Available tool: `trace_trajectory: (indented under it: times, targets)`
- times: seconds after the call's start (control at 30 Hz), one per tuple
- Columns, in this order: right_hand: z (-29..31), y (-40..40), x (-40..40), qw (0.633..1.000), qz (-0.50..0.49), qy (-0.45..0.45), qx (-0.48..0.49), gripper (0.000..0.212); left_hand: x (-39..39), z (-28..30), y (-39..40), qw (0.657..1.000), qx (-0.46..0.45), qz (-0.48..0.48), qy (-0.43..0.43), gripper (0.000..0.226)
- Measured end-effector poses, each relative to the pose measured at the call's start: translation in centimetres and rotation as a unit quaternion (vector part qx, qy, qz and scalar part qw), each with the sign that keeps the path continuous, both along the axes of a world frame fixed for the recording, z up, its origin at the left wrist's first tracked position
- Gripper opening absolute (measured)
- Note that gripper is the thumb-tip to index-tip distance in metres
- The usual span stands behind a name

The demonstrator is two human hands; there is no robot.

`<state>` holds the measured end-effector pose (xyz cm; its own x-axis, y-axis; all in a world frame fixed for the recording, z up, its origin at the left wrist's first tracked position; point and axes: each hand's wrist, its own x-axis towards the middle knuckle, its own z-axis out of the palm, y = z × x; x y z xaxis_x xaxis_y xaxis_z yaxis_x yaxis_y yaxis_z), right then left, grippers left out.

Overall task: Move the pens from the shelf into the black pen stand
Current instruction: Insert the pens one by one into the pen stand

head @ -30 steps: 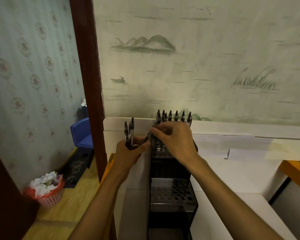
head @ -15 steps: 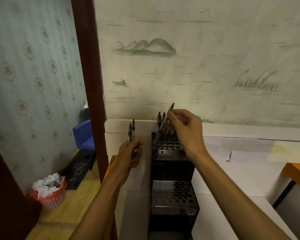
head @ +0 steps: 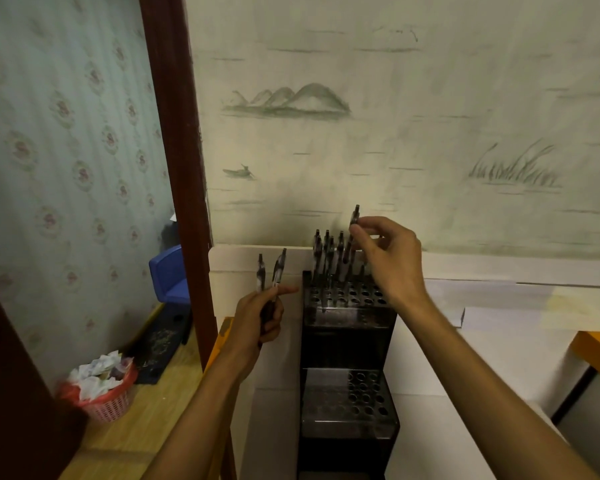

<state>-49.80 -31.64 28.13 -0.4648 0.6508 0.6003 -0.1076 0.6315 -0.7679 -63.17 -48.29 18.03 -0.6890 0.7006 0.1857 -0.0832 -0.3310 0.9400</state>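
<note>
At centre frame, against the wall: your black two-tier pen stand with round holes [head: 349, 318], standing upright on the white counter [head: 492, 344].

Item 1. Upper tier of the stand: a cluster of dark clip-top pens [head: 328, 258] standing upright in the back rows; the front holes show open. Lower tier, at 6 o'clock of the upper: rows of holes with no pen visible in them.

Item 2. Your right hand [head: 392, 258], at 1 o'clock of the upper tier. Its grip is a fingertip pinch on one dark pen [head: 353, 223], held near its top, tilted slightly, lower end among the standing cluster; whether the tip sits in a hole, you cannot tell.

Item 3. Your left hand [head: 258, 317], at 9 o'clock of the stand, just beside it. Its grip is closed round two dark pens [head: 270, 271], upper ends up and splayed apart, forefinger extended toward the stand.

Item 4. Red plastic basket of crumpled paper [head: 101, 389], at 8 o'clock, on a wooden surface, well apart.

Item 5. Blue plastic chair [head: 168, 275], beyond the dark wooden door frame [head: 177, 133].
</note>
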Motion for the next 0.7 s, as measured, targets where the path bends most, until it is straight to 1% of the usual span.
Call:
trace_trajectory:
  times: [0.2,0.37,0.6,0.7]
  targets:
    - [-1.0,-0.3,0.3,0.998,-0.010,-0.030,0.062,0.018,0.1,0.0,0.0,0.999,-0.013,0.035,0.030,0.029]
    - [-2.4,-0.5,0.4,0.990,-0.012,-0.087,0.108,0.021,0.7,0.5,-0.1,0.997,-0.029,0.045,0.048,0.018]
    - [-2.6,-0.8,0.8,0.992,-0.008,-0.098,0.082,0.022,1.2,0.5,0.0,0.996,-0.019,0.057,0.061,0.019]
    - [-2.6,-1.1,0.8,0.995,-0.026,-0.066,0.074,0.024,1.0,0.5,0.1,0.995,-0.016,0.072,0.064,0.015]
